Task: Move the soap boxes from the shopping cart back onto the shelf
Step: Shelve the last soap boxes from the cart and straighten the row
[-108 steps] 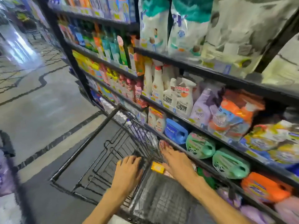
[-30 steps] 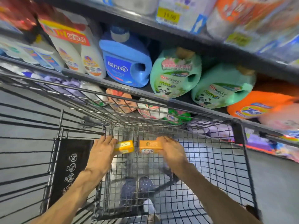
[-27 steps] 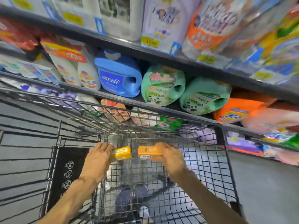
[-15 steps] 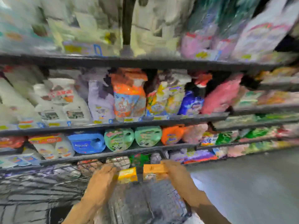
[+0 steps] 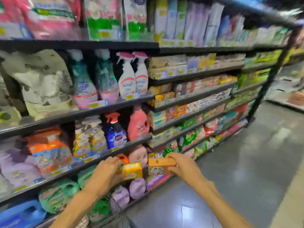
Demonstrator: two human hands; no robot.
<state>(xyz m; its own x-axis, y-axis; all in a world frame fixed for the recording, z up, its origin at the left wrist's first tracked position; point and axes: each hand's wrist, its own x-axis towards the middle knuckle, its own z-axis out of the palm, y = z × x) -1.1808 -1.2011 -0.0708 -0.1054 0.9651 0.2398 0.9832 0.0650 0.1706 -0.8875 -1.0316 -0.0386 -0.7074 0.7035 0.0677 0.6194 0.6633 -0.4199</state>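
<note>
Shelving (image 5: 115,103) now fills the view where, a second ago, the wire basket of the shopping cart lay below both hands; only a sliver of cart mesh (image 5: 115,209) shows at the bottom edge. The view has lifted from the blue and green detergent jugs to several tiers of goods: white spray bottles (image 5: 133,79) with pink triggers, a pink jug (image 5: 138,125), an orange refill pouch (image 5: 49,150), and, further right, rows of small boxed soaps (image 5: 189,91) stacked on narrower shelves.

The left hand (image 5: 105,175) holds a yellow soap box (image 5: 132,171), its fingers curled round the box's left end, pinching it. The right hand (image 5: 184,168) holds an orange soap box (image 5: 160,166), thumb below and fingers over the top right edge, likewise clamped on it. Both boxes are carried as before, side by side with a small gap between them, but they are now out of the cart and raised in front of the lower shelves, near an orange cap (image 5: 122,158) and a pale pink jug (image 5: 138,155). Neither box rests on a shelf; both hang in the air in the hands' grip. Grey tiled floor (image 5: 246,170) stretches along the aisle to the right. The picture is soft with motion blur, so the print on the boxes cannot be read.
</note>
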